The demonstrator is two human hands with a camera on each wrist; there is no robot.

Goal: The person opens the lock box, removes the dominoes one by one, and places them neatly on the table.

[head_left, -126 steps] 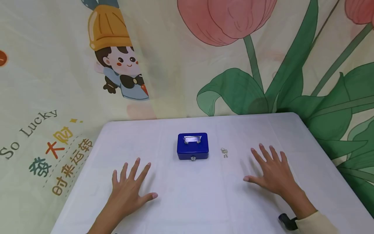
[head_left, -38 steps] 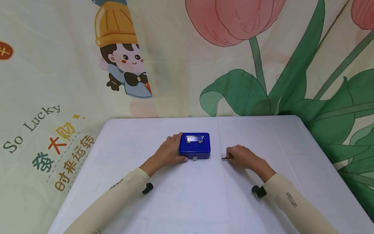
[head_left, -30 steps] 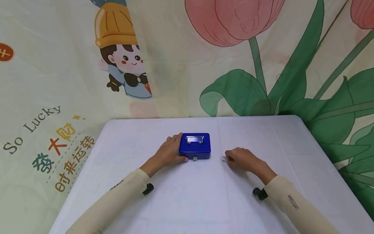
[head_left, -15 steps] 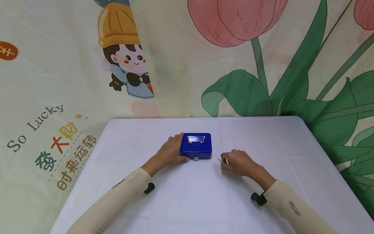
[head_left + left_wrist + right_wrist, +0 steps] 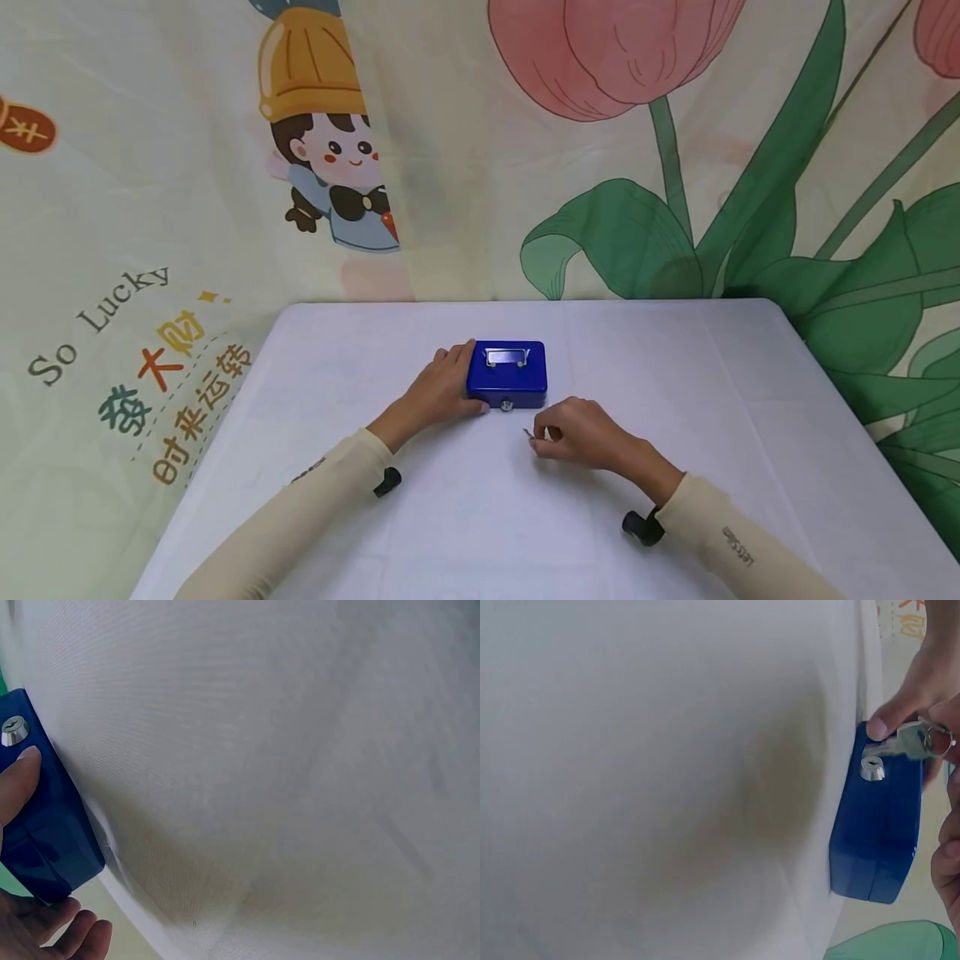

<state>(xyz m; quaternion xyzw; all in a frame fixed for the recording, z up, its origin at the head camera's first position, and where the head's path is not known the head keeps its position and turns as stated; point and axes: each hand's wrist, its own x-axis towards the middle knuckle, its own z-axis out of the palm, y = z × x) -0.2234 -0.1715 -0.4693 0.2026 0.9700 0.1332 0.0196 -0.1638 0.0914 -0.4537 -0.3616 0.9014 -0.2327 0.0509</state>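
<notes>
A blue cash box (image 5: pixel 507 379) with a silver handle on its lid stands closed on the white-covered table. Its round silver lock (image 5: pixel 506 406) is on the front face. My left hand (image 5: pixel 438 390) holds the box's left end, and in the left wrist view the thumb (image 5: pixel 19 784) lies on the front beside the lock. Just in front of the box's right corner, my right hand (image 5: pixel 581 435) pinches a small silver key (image 5: pixel 911 741) on a ring (image 5: pixel 939 741). In the head view the key is apart from the lock. How many keys are held is hard to tell.
The white tabletop (image 5: pixel 465 517) extends around the box, with its far edge behind it. A printed curtain (image 5: pixel 450 167) with tulips and a cartoon figure hangs behind the table. Black cameras (image 5: pixel 642 528) sit at both wrists.
Both hands were spread apart and the keys lay on the table. Since then my left hand has taken hold of the box; my right has picked up the keys and moved left toward the lock.
</notes>
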